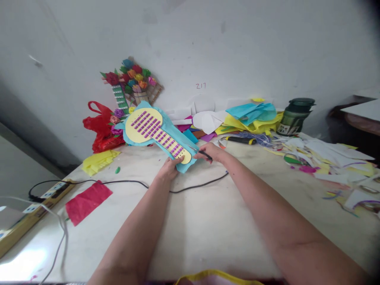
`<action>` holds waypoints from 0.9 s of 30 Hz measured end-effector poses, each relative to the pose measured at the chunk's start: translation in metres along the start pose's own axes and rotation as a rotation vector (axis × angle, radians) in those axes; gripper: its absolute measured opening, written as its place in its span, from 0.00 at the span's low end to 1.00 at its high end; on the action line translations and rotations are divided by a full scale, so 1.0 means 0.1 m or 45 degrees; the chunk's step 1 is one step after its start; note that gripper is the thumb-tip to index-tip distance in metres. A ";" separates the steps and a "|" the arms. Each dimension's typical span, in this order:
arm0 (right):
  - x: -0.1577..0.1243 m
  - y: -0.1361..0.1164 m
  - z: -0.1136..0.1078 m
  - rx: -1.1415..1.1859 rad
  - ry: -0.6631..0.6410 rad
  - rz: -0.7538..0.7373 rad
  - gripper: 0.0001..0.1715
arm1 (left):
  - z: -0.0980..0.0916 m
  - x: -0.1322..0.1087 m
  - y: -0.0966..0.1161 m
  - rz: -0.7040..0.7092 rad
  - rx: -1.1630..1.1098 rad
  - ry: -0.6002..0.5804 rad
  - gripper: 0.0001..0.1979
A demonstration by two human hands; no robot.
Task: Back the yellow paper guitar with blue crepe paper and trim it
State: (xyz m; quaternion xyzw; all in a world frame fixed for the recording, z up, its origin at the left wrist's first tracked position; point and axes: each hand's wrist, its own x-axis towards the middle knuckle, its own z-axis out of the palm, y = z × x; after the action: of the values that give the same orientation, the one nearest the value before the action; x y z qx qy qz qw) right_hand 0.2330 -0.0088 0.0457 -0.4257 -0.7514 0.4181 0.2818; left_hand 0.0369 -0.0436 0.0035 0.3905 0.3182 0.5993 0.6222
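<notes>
My left hand [170,168] grips the near end of a paper craft [154,128], a yellow racket-shaped piece woven with purple strips on a light blue backing, held tilted above the table. My right hand [211,152] is closed around scissors [199,151] with dark handles, their blades at the craft's right edge near the handle end. Both forearms reach forward over the white table [208,221].
A black cable [130,183] crosses the table to a power strip [44,196] at the left. Red paper [88,201], yellow paper [99,160], a red bag [101,128], a paper flower arrangement [132,81], a heap of coloured sheets [249,118], a dark jar [295,115] and scraps [329,158] lie around.
</notes>
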 end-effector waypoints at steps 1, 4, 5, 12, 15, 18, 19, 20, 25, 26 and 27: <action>0.00 0.00 0.00 0.007 0.009 0.000 0.24 | 0.00 0.00 0.00 -0.001 0.000 0.005 0.29; -0.01 -0.01 0.00 -0.003 0.009 0.003 0.24 | 0.01 -0.01 0.01 -0.005 0.004 0.017 0.29; 0.00 -0.01 0.00 -0.012 -0.001 0.007 0.24 | 0.02 -0.02 0.02 -0.008 0.007 0.017 0.28; -0.01 -0.05 -0.01 -0.085 -0.109 0.046 0.25 | 0.07 -0.06 0.04 -0.056 0.010 -0.034 0.26; -0.02 -0.08 -0.01 -0.097 -0.087 0.046 0.24 | 0.08 -0.07 0.03 -0.083 0.018 -0.063 0.26; -0.02 -0.10 0.00 -0.110 -0.059 0.041 0.24 | 0.07 -0.06 0.01 -0.090 0.024 -0.093 0.26; -0.02 -0.10 0.00 -0.115 -0.057 0.041 0.24 | 0.07 -0.05 0.01 -0.091 0.025 -0.097 0.26; -0.02 -0.10 0.00 -0.117 -0.057 0.040 0.24 | 0.06 -0.05 0.00 -0.093 0.027 -0.101 0.26; -0.02 -0.10 0.02 -0.117 -0.024 0.023 0.23 | 0.04 -0.05 0.00 -0.104 0.031 -0.104 0.28; -0.01 -0.09 0.02 -0.112 -0.011 0.018 0.23 | 0.05 -0.05 0.00 -0.103 0.031 -0.099 0.29; 0.00 -0.07 0.02 -0.104 0.004 0.011 0.23 | 0.05 -0.05 0.00 -0.102 0.030 -0.095 0.29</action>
State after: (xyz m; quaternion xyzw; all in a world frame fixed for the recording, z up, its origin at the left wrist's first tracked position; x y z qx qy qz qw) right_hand 0.2286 -0.0122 0.0508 -0.4407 -0.7656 0.3875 0.2635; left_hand 0.0404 -0.0491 0.0058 0.4069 0.3174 0.5552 0.6522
